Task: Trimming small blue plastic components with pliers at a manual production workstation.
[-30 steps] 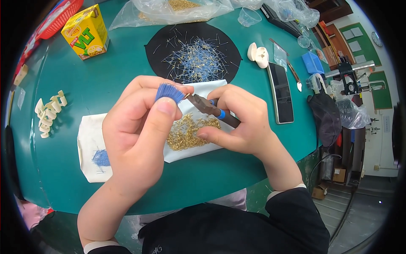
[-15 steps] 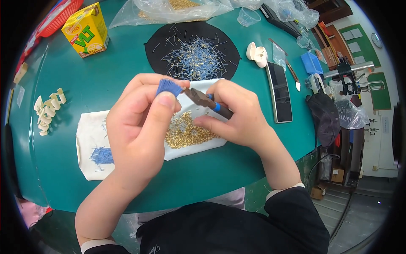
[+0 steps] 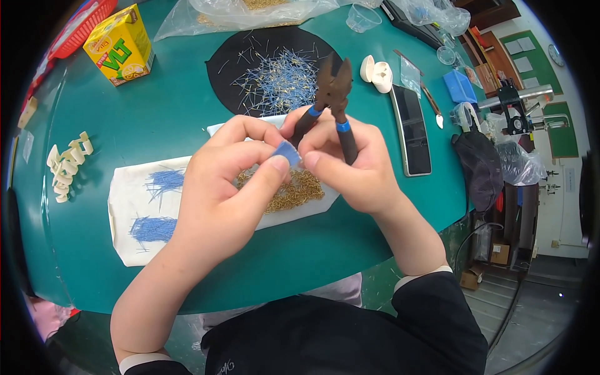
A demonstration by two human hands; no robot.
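A: Head view, centre of frame. Item one: left hand (image 3: 228, 187), closed in a pinch on a small blue bundle (image 3: 288, 153), thumb under, fingers curled over.

B: Item two?

A: Right hand (image 3: 350, 165), closed around the pliers (image 3: 334, 103); handles in the palm, tips pointing to the upper frame, jaws apart from the bundle. Its thumb and forefinger meet the bundle too, so both hands touch it.

B: What lies under them?

A: A white sheet (image 3: 134, 215) on the green surface (image 3: 162, 119). Left part of the sheet: two blue tufts (image 3: 153, 228). Centre, partly hidden by the hands: a gold heap (image 3: 300, 190). Above the hands: a black mat (image 3: 231, 62) strewn with loose pins (image 3: 278, 78).

B: Surroundings?

A: Upper left: a yellow carton (image 3: 120, 42). Left edge: pale clips (image 3: 65, 165). Right of the hands: a dark phone (image 3: 411, 128), lying flat. Above it: a white case (image 3: 376, 72).

B: Handling note for the bundle?

A: A judgement only: keep the pinch firm and low over the sheet, so anything dropped lands there. Square the ends with the right fingertips before bringing the pliers down, and keep the tool tips turned away from the left fingers. The strands look thin, so they would likely splay if the pinch loosens.
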